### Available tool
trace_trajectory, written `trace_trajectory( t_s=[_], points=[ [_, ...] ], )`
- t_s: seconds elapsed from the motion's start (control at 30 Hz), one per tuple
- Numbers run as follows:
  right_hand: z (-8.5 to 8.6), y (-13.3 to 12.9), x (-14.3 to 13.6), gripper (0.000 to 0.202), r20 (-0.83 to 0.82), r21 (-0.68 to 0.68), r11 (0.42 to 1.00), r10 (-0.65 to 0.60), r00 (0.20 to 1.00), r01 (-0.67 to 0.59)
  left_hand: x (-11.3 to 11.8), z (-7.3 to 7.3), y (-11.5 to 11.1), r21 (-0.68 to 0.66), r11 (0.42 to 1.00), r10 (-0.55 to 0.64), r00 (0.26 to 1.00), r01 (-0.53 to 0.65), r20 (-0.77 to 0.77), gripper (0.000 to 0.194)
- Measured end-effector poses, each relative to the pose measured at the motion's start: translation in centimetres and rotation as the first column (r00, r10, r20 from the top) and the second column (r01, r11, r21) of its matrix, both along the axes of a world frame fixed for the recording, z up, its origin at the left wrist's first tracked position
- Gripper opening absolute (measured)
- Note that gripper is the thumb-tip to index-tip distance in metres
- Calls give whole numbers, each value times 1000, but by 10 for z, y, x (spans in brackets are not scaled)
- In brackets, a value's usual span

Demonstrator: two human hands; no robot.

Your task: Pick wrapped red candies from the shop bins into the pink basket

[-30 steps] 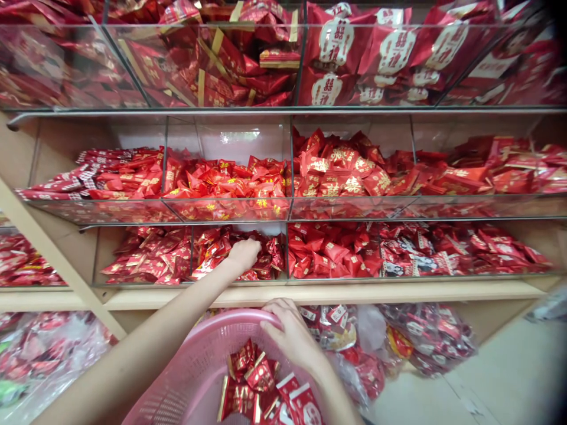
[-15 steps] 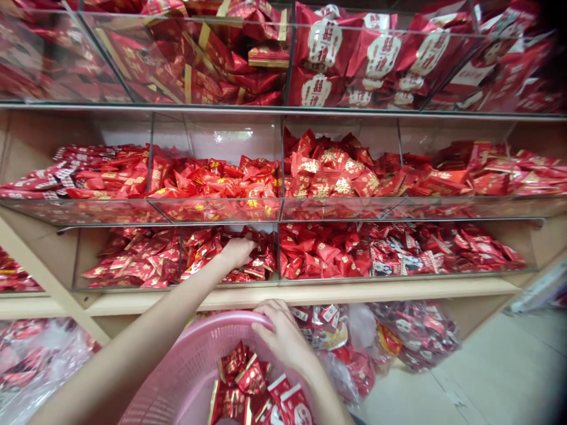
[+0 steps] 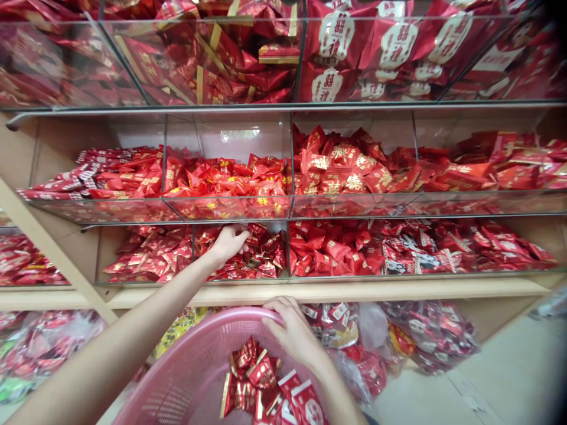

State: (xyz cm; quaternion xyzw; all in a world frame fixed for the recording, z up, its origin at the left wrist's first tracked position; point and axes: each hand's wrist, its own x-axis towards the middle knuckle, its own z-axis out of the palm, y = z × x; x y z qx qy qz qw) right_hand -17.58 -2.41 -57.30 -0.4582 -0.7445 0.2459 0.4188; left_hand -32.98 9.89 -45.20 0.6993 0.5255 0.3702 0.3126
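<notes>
My left hand [image 3: 231,242] is over a lower-shelf bin filled with small, shiny red candy packets [image 3: 270,251]. Its fingers are curled and close to the packets at their tips; whatever lies inside them is hidden. A pink plastic basket [image 3: 177,360] is below the shelf, tilted towards me. My right hand [image 3: 290,324] grips its far rim, thumb inside and fingers over the outside. Inside the basket lie several red-and-gold packets [image 3: 262,370] and red-and-white packets [image 3: 305,401].
Clear dividers split the shelves into bins of red packets. The middle shelf's clear front panel [image 3: 230,209] hangs just above my left hand. A wooden shelf edge [image 3: 376,290] runs between bins and basket. Plastic bags of packets [image 3: 434,336] sit underneath on the right.
My left hand has lifted slightly and shifted left within the bin, its fingers now curled. The view has turned a little left. My right hand keeps its grip on the basket.
</notes>
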Motion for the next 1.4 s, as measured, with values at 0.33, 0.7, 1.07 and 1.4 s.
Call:
trace_trajectory(
  t_s=[0.33, 0.7, 1.07, 1.4],
  points=[
    [19, 0, -12, 32, -651, -118, 989, -11, 759, -87, 7, -30, -104, -359, 847, -58, 739, 392, 672, 14],
    [23, 0, -10, 28, -721, -146, 979, -6, 693, -144, 4, -37, -110, -315, 917, -53, 858, 245, 511, 28],
    [21, -4, -15, 28, -709, -226, 927, 55, 703, -301, -4, -40, -107, -78, 993, -69, 969, 90, 237, 24],
    [24, -2, -12, 31, -819, -280, 923, -86, 567, -264, 14, -41, -102, 50, 997, -76, 970, 66, 231, 32]
  ],
)
